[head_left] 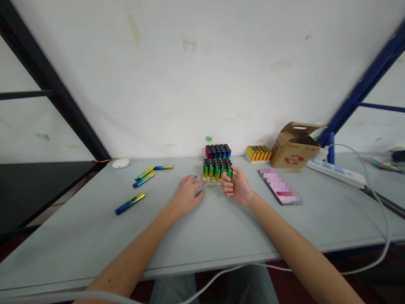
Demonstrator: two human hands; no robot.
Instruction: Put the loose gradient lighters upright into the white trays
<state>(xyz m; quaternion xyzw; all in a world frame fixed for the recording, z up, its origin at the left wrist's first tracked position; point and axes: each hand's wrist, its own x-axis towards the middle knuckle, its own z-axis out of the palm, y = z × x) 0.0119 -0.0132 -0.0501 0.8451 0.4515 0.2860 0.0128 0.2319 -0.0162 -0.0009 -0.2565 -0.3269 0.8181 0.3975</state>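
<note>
My right hand [234,186] is closed around a green lighter [230,173], held upright by the front right of a clear tray [211,182]. Rows of green and yellow lighters [210,169] with black tops stand in that tray. Flat and with fingers spread, my left hand [189,193] rests by the tray's front left corner; its index fingertip is close to the edge, and I cannot tell if it touches. Just behind stands another block of lighters [218,151], coloured red to blue.
Several slim yellow-and-blue pieces [130,204] lie at left, near a white earbud case [120,163]. On the right are a tray of yellow lighters [258,153], an open cardboard box [292,147], a phone [280,185], a power strip [337,173] and a white cable [384,211].
</note>
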